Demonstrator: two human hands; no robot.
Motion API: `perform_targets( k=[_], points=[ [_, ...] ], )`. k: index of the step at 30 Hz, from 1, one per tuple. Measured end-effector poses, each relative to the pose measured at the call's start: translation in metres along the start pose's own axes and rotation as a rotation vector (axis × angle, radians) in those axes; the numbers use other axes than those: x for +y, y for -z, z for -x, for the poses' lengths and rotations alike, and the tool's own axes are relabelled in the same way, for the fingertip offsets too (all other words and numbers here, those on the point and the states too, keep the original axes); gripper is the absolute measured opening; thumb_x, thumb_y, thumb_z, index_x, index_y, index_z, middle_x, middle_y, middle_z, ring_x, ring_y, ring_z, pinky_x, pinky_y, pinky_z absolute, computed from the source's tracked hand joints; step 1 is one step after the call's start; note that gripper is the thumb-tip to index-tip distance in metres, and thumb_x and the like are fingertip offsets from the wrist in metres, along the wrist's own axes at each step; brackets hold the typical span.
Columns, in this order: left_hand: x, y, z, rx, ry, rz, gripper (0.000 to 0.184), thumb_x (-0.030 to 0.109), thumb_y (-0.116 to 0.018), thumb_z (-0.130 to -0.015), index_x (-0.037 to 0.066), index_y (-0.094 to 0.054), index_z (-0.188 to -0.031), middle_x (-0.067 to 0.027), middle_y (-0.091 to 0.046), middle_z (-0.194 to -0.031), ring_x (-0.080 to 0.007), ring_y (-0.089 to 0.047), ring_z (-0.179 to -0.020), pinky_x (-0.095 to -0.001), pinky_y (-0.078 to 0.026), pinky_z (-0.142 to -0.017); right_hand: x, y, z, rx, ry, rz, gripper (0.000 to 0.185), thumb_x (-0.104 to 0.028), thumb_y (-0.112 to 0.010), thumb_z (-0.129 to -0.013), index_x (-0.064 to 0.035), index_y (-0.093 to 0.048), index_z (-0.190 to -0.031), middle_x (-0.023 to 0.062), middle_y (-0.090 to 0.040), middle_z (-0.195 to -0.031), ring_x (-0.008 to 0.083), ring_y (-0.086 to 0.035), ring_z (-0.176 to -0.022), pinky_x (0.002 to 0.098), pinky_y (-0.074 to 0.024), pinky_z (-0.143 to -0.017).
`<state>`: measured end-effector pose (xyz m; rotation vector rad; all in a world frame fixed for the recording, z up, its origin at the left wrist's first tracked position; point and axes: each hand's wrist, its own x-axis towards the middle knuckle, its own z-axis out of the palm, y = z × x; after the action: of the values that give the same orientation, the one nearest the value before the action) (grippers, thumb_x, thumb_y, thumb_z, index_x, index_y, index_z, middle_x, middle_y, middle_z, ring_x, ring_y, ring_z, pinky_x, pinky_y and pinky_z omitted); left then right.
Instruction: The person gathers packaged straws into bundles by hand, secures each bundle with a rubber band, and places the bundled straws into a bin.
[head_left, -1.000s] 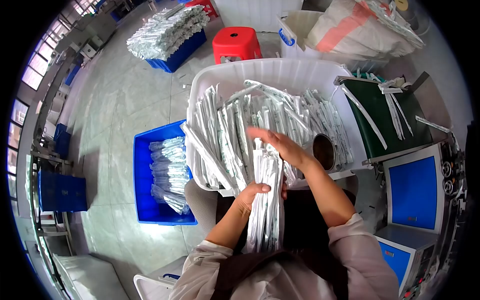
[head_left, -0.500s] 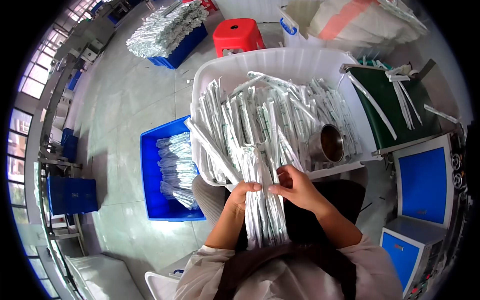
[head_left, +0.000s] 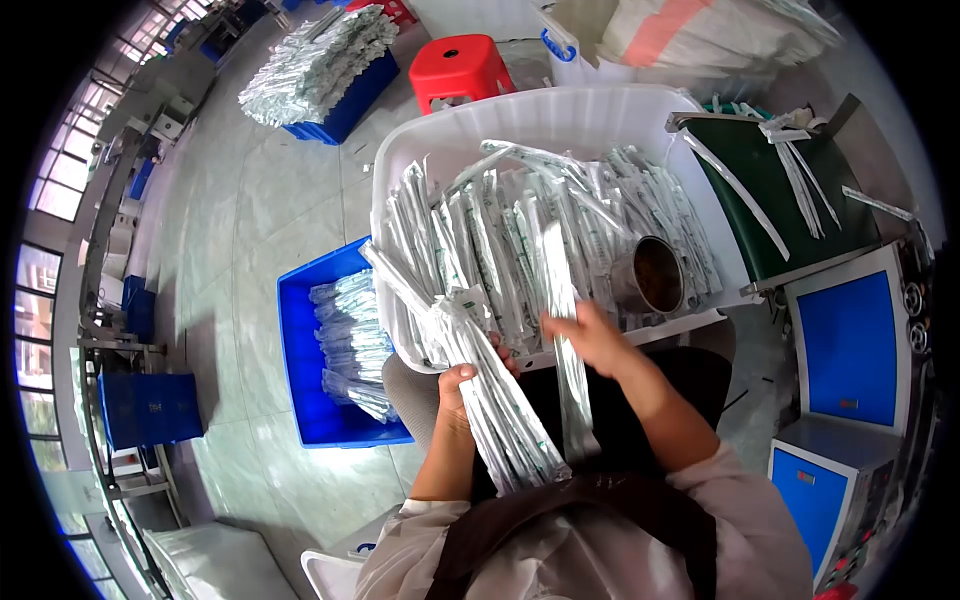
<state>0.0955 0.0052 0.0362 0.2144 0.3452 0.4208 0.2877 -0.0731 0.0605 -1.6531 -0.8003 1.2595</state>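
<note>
My left hand (head_left: 460, 390) is closed round a thick bundle of long, thin silvery-white packets (head_left: 505, 410) with green print. The bundle slants down toward my apron. On the other side, my right hand (head_left: 598, 342), a little blurred, grips a separate narrow packet strip (head_left: 574, 400); whether it is one packet or a few I cannot tell. Both hands are over my lap, at the near edge of a large white tub (head_left: 400, 160). Many similar packets (head_left: 520, 235) lie inside it, along with a metal cup (head_left: 648, 275) at its right side.
A blue crate (head_left: 298, 400) of packets stands on the floor to the left. Farther back are another heaped blue crate (head_left: 345, 105) and a red stool (head_left: 460, 70). To the right, a green conveyor belt (head_left: 730, 220) carries loose strips above blue-panelled cabinets (head_left: 850, 340).
The bundle was upright between both hands. Now my left hand holds it tilted, and my right hand has drawn a narrow portion away to the right.
</note>
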Motion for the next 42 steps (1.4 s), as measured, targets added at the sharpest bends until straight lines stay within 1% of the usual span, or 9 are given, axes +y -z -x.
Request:
perform_targets(
  k=[6,11,22,27,31,33,35,37,42],
  points=[
    [-0.004,-0.013,-0.009,0.021,-0.004,-0.084,0.061,0.016,-0.063,-0.051,0.000,-0.045,-0.107,-0.0104,-0.053,-0.080,-0.0241,-0.055,-0.072,-0.0350,-0.047,-0.068,0.010,0.019,-0.112,0.110,0.152,0.754,0.044,-0.038,-0.059,-0.080,0.0023,-0.053,-0.097,0.0158,-0.059,-0.083,0.0134,-0.054,-0.069,0.0308,-0.0424,-0.057],
    [0.013,-0.005,-0.007,0.081,-0.050,-0.192,0.067,0.021,-0.063,-0.056,-0.004,-0.041,-0.114,-0.0174,-0.053,-0.098,-0.0294,-0.055,-0.088,-0.0396,-0.048,-0.081,-0.006,-0.022,-0.024,0.136,0.258,0.094,0.063,-0.043,-0.059,-0.078,0.0060,-0.043,-0.113,0.0225,-0.055,-0.101,0.0344,-0.057,-0.089,0.0360,-0.0455,-0.075],
    [0.005,0.000,-0.013,0.115,0.020,-0.123,0.062,0.017,-0.061,-0.059,-0.003,-0.045,-0.116,-0.0215,-0.051,-0.112,-0.0335,-0.047,-0.108,-0.0461,-0.039,-0.093,0.021,-0.044,0.059,0.370,0.459,0.142,0.018,-0.012,-0.057,-0.081,0.0015,-0.047,-0.075,0.0152,-0.053,-0.074,0.0275,-0.053,-0.061,0.0324,-0.0425,-0.055],
    [0.007,0.011,-0.008,0.149,-0.127,-0.146,0.050,0.016,-0.060,-0.063,0.003,-0.043,-0.108,-0.0085,-0.051,-0.086,-0.0206,-0.054,-0.078,-0.0359,-0.044,-0.080,0.015,-0.042,0.040,0.290,0.324,-0.215,0.012,-0.010,-0.047,-0.087,-0.0006,-0.041,-0.083,0.0096,-0.058,-0.070,0.0174,-0.058,-0.051,0.0264,-0.0421,-0.043],
    [0.000,-0.004,-0.013,-0.018,0.008,-0.031,0.051,0.014,-0.062,-0.058,0.005,-0.046,-0.105,-0.0030,-0.047,-0.073,-0.0167,-0.048,-0.066,-0.0311,-0.042,-0.066,0.018,-0.024,-0.025,0.317,0.289,0.279,0.021,-0.017,-0.053,-0.085,0.0006,-0.044,-0.093,0.0148,-0.059,-0.088,0.0240,-0.060,-0.063,0.0316,-0.0477,-0.056],
    [-0.005,-0.013,-0.018,-0.044,0.081,-0.155,0.046,0.017,-0.062,-0.056,0.005,-0.048,-0.098,-0.0026,-0.043,-0.068,-0.0169,-0.047,-0.063,-0.0298,-0.039,-0.064,-0.021,-0.022,-0.027,0.595,0.892,0.377,0.037,-0.025,-0.059,-0.081,-0.0003,-0.047,-0.105,0.0214,-0.054,-0.102,0.0308,-0.058,-0.087,0.0378,-0.0460,-0.074],
    [-0.018,-0.021,-0.022,-0.074,0.190,-0.184,0.050,0.020,-0.060,-0.056,0.002,-0.047,-0.101,-0.0024,-0.044,-0.070,-0.0159,-0.045,-0.062,-0.0294,-0.038,-0.061,-0.058,-0.015,-0.025,0.392,0.996,0.316,0.047,-0.034,-0.063,-0.075,-0.0042,-0.047,-0.108,0.0199,-0.053,-0.101,0.0332,-0.053,-0.093,0.0401,-0.0420,-0.076],
    [-0.021,-0.031,-0.030,-0.255,0.318,-0.267,0.053,0.019,-0.061,-0.055,0.000,-0.046,-0.101,-0.0081,-0.047,-0.074,-0.0221,-0.050,-0.071,-0.0328,-0.042,-0.064,-0.061,-0.005,-0.026,-0.148,0.543,0.253,0.032,-0.032,-0.059,-0.077,-0.0042,-0.061,-0.093,0.0140,-0.063,-0.086,0.0295,-0.060,-0.082,0.0337,-0.0447,-0.072],
    [-0.031,-0.042,-0.022,-0.189,0.326,-0.393,0.064,0.011,-0.070,-0.055,-0.004,-0.042,-0.110,-0.0138,-0.053,-0.081,-0.0280,-0.056,-0.076,-0.0407,-0.045,-0.078,-0.050,0.012,-0.002,-0.087,0.639,0.114,0.028,-0.030,-0.049,-0.083,-0.0073,-0.064,-0.090,0.0100,-0.064,-0.085,0.0223,-0.061,-0.080,0.0299,-0.0446,-0.073]
  ],
)
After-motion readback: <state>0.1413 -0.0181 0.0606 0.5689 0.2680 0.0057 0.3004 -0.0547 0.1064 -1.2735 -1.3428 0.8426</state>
